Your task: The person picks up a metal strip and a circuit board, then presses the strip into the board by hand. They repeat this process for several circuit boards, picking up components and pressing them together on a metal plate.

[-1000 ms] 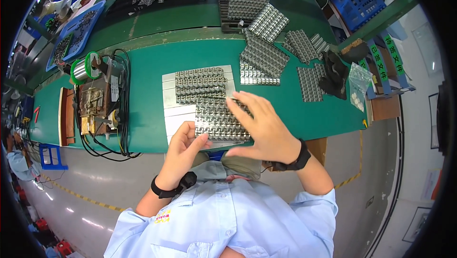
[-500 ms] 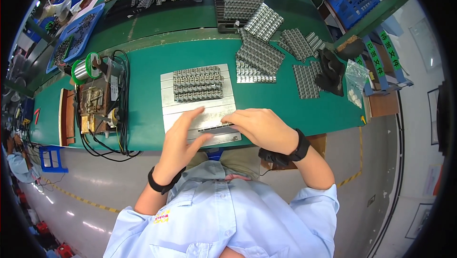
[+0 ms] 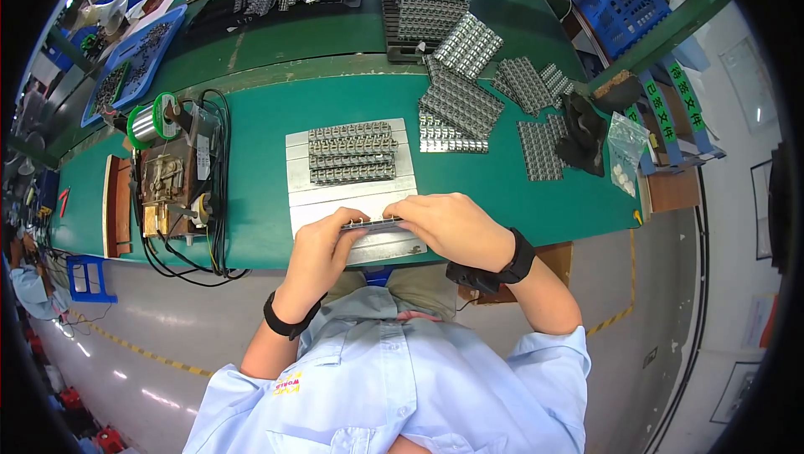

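Above the near part of a pale metal plate point(image 3: 318, 200), I hold a narrow dark strip with small metal parts point(image 3: 373, 224), its length running left to right. My left hand point(image 3: 318, 249) pinches its left end between thumb and fingers. At the right end, the fingers of my right hand point(image 3: 456, 226) are closed on the same strip. Just beyond, several similar strips with rows of small metal parts point(image 3: 352, 154) lie side by side on the plate. My fingertips cover both ends of the held strip.
Left stands a soldering device point(image 3: 163, 182) with a solder wire spool point(image 3: 152, 121) and black cables point(image 3: 219, 203). Panels of metal parts point(image 3: 461, 98) overlap at the back right, near a black cloth-like item point(image 3: 582, 134) and a clear plastic bag point(image 3: 624, 152). A blue tray point(image 3: 138, 90) sits far left.
My left hand has closed on the strip's left end; before, its fingers were apart. The strip now lies more level between both hands. The view has shifted slightly.
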`<state>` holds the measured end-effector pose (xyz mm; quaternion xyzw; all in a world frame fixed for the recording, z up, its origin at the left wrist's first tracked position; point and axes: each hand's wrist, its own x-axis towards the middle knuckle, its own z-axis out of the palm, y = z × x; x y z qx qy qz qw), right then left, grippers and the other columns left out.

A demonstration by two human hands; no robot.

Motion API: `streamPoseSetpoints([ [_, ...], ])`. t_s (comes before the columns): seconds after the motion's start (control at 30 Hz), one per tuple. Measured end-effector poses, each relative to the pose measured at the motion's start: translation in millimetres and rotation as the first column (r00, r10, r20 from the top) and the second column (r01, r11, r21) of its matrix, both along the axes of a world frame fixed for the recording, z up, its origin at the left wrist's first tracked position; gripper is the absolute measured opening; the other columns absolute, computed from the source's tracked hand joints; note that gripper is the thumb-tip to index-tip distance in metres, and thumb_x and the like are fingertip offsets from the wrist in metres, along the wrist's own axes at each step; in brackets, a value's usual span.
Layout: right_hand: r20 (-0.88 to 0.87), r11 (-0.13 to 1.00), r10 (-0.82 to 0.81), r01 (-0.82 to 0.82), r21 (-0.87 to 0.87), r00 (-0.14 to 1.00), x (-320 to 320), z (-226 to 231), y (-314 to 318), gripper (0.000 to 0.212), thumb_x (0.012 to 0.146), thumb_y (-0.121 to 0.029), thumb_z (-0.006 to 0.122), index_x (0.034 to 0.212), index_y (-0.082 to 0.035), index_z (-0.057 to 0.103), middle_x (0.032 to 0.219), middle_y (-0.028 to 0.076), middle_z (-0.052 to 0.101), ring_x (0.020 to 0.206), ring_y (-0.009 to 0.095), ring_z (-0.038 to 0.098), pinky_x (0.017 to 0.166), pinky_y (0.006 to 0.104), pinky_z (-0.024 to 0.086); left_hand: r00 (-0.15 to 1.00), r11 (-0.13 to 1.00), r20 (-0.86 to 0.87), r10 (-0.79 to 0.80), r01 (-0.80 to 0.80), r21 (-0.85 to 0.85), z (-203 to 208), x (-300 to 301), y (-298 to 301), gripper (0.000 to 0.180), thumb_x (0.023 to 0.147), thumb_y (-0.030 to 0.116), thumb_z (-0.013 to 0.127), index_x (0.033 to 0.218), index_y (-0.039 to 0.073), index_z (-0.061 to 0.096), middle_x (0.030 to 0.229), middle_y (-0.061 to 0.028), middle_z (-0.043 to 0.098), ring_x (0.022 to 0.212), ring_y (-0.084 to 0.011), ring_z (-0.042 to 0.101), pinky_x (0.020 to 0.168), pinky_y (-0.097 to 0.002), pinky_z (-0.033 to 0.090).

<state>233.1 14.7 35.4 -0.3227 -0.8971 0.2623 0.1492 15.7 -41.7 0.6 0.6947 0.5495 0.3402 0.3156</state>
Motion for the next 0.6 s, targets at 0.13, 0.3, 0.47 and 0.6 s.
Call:
streamPoseSetpoints([
  [0.13,0.023,0.996,-0.003,0.000,0.089,1.000,-6.2,4.7,-3.1,0.012,0.084,-0.007,0.057,0.094,-0.004,0.060,0.083,0.014,0.065,0.071,0.033,0.066,0.061,0.0412,0.052,0.998,0.998,-0.005,-0.060,0.060,0.011,6.4,-2.5,1.9,0.020,0.081,-0.002,0.067,0.100,0.001,0.064,0.087,-0.0146,0.069,0.075,-0.0239,0.070,0.061,-0.0306,0.052],
  [0.3,0.243,0.984,-0.050,0.006,0.177,0.969,-21.9,7.4,-20.8,0.008,0.080,-0.006,0.058,0.087,-0.002,0.058,0.077,0.013,0.064,0.069,0.028,0.066,0.060,0.0374,0.053,0.970,0.973,-0.082,-0.228,0.224,-0.062,9.3,-2.5,-1.0,0.037,0.072,-0.007,0.065,0.107,0.004,0.061,0.095,-0.0148,0.069,0.082,-0.0310,0.068,0.065,-0.0342,0.053],
  [0.47,0.280,0.963,-0.132,0.055,0.265,0.951,-23.9,-12.0,-36.8,0.016,0.079,-0.005,0.058,0.093,0.001,0.058,0.099,0.014,0.067,0.088,0.023,0.067,0.072,0.0315,0.055,0.977,0.982,-0.121,-0.178,0.184,0.039,-2.2,3.6,-7.5,0.047,0.068,-0.007,0.065,0.112,0.005,0.058,0.101,-0.0142,0.069,0.089,-0.0334,0.067,0.072,-0.0375,0.054],
  [0.6,0.296,0.964,-0.160,0.084,0.254,0.942,-26.3,-18.1,-46.8,0.026,0.079,-0.005,0.057,0.103,0.004,0.059,0.107,0.015,0.066,0.097,0.023,0.066,0.078,0.0310,0.055,0.958,0.981,-0.227,-0.173,0.188,0.045,-6.2,3.6,-13.0,0.048,0.067,-0.008,0.064,0.112,0.005,0.058,0.108,-0.0133,0.068,0.095,-0.0322,0.067,0.078,-0.0387,0.055],
])
